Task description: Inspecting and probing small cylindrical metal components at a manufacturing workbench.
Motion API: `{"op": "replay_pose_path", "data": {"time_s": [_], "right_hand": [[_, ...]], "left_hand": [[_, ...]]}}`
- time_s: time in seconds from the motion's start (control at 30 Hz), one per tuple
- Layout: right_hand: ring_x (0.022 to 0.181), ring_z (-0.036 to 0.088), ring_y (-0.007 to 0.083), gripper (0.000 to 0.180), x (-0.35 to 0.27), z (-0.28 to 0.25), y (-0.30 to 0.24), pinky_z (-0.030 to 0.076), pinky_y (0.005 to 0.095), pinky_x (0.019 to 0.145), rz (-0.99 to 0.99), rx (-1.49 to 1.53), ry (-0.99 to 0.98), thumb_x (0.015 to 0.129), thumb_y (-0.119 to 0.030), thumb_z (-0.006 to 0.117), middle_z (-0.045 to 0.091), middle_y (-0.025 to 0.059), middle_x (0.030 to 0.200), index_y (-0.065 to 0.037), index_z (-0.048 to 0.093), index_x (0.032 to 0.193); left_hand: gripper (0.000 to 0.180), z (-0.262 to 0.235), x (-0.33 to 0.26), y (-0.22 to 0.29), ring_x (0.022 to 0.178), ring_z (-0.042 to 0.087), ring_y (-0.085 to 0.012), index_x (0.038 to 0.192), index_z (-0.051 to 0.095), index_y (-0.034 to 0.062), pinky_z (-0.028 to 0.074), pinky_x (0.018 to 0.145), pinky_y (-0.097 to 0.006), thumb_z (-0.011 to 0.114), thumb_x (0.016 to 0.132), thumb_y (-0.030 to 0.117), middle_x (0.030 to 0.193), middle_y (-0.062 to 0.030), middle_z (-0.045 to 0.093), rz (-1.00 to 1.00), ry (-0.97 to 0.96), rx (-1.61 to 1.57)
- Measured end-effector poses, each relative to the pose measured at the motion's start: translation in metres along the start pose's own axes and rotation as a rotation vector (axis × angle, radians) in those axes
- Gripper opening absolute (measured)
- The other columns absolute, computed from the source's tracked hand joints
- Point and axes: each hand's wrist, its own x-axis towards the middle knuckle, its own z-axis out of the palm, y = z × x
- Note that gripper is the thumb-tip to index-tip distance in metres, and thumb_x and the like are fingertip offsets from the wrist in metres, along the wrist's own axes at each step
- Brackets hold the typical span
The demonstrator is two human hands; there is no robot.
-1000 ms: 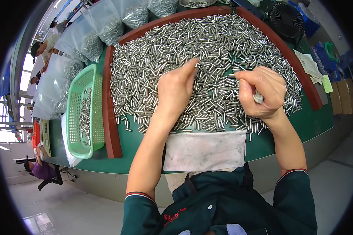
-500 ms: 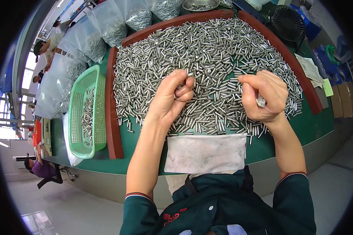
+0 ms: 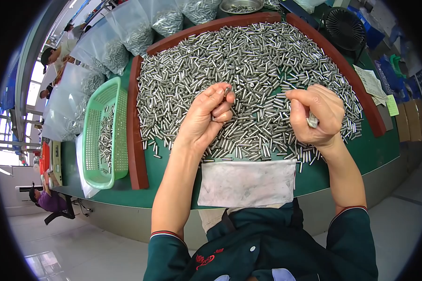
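The left hand, near the middle of the frame, is narrowed to a pinch, with thumb and fingertips around one short steel pin. The right hand, right of centre, is curled into a fist around a small pale piece; whether that is a bundle of pin ends or something else, I cannot tell. Both hands hang over the wide heap of steel pins that fills the upper middle of the frame.

The likeliest trouble is a dropped pin: so little of it is gripped that a slight roll between the fingertips could let it go, and among so many alike it would be hard to find again. If the right fist slackens, its load could slip out too.

The red bar guards the heap's left side, but none runs along the front. A dragging forearm could therefore push the stray pin or its neighbours across the green table and off the near edge. The grey-white cloth, at that edge in the lower middle, could be pulled down by a snagged shirt.
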Motion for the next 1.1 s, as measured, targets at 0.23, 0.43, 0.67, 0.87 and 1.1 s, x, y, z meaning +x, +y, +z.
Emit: {"op": "replay_pose_path", "data": {"time_s": [0.23, 0.43, 0.67, 0.87, 1.1], "right_hand": [[0.044, 0.054, 0.0179, 0.013, 0.002, 0.002, 0.000, 0.040, 0.0254, 0.042, -0.012, 0.011, 0.012, 0.058, 0.006, 0.057, 0.056, 0.0066, 0.056, 0.000, 0.058, 0.070], [0.044, 0.054, 0.0180, 0.013, -0.006, 0.002, 0.007, 0.041, 0.0256, 0.041, 0.018, -0.013, 0.028, 0.058, 0.005, 0.057, 0.056, 0.0061, 0.055, -0.001, 0.059, 0.070], [0.045, 0.055, 0.0177, 0.012, -0.001, 0.003, 0.000, 0.041, 0.0252, 0.041, 0.004, 0.019, 0.052, 0.059, 0.005, 0.057, 0.057, 0.0063, 0.055, -0.001, 0.059, 0.070], [0.043, 0.054, 0.0169, 0.012, -0.002, 0.006, 0.000, 0.040, 0.0248, 0.041, 0.001, 0.026, 0.044, 0.059, 0.005, 0.057, 0.056, 0.0059, 0.055, -0.001, 0.059, 0.069], [0.042, 0.052, 0.0160, 0.012, -0.005, 0.005, 0.002, 0.039, 0.0246, 0.040, 0.022, 0.020, 0.027, 0.059, 0.005, 0.057, 0.056, 0.0053, 0.054, -0.001, 0.059, 0.069]], "left_hand": [[0.024, 0.007, -0.009, 0.008, 0.050, 0.030, -0.0041, 0.099, 0.049, -0.0002, 0.026, 0.044, -0.017, 0.046, 0.089, 0.022, 0.068, -0.0017, 0.046, -0.008, 0.074, -0.027], [0.025, 0.013, -0.057, 0.069, 0.049, 0.030, -0.0016, 0.091, 0.057, 0.0028, 0.023, 0.041, -0.018, 0.045, 0.090, 0.024, 0.059, 0.0057, 0.038, 0.772, 0.596, 1.034], [0.022, -0.071, -0.143, 0.174, 0.073, 0.060, -0.0292, 0.094, 0.058, 0.0063, 0.044, 0.066, -0.037, 0.047, 0.086, 0.023, 0.080, -0.0161, 0.060, 0.526, 1.279, 2.268], [0.023, -0.066, -0.134, 0.156, 0.081, 0.058, -0.0269, 0.094, 0.059, 0.0038, 0.043, 0.070, -0.033, 0.056, 0.080, 0.021, 0.084, -0.0132, 0.061, 0.766, 1.018, 2.568], [0.009, 0.002, -0.030, 0.042, 0.070, 0.053, -0.0250, 0.070, 0.062, 0.0043, 0.038, 0.065, -0.036, 0.066, 0.066, 0.012, 0.067, -0.0078, 0.056, 0.686, 0.389, 1.980]]}}
